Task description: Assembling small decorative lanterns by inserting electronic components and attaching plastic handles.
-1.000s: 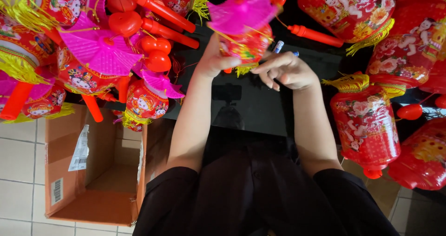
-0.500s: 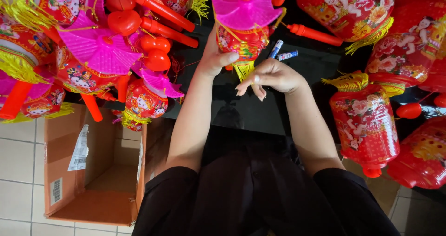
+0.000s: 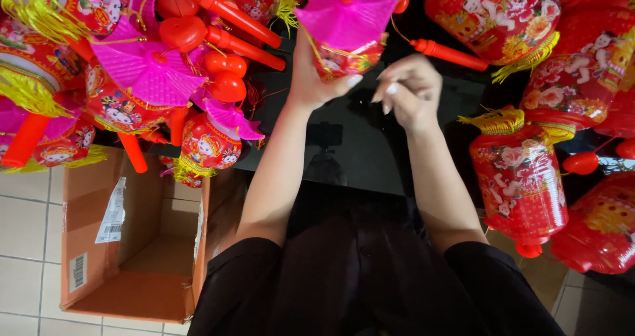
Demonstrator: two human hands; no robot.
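While the left hand (image 3: 316, 78) closed its grip on the pink-roofed lantern (image 3: 345, 28), steadying it above the black table (image 3: 370, 144), the right hand (image 3: 409, 90) hovered just beside it, fingers loosely curled, holding nothing.

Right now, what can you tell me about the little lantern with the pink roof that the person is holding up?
The lantern is small, with a bright pink, pagoda-shaped top that looks like thin plastic and a red printed body edged in gold. A red knob sits at its peak. It is held tilted above the dark table, near the top of the picture. The left hand grips its body from below, thumb at its lower edge; the right hand is close beside it, fingers curled, apparently not touching.
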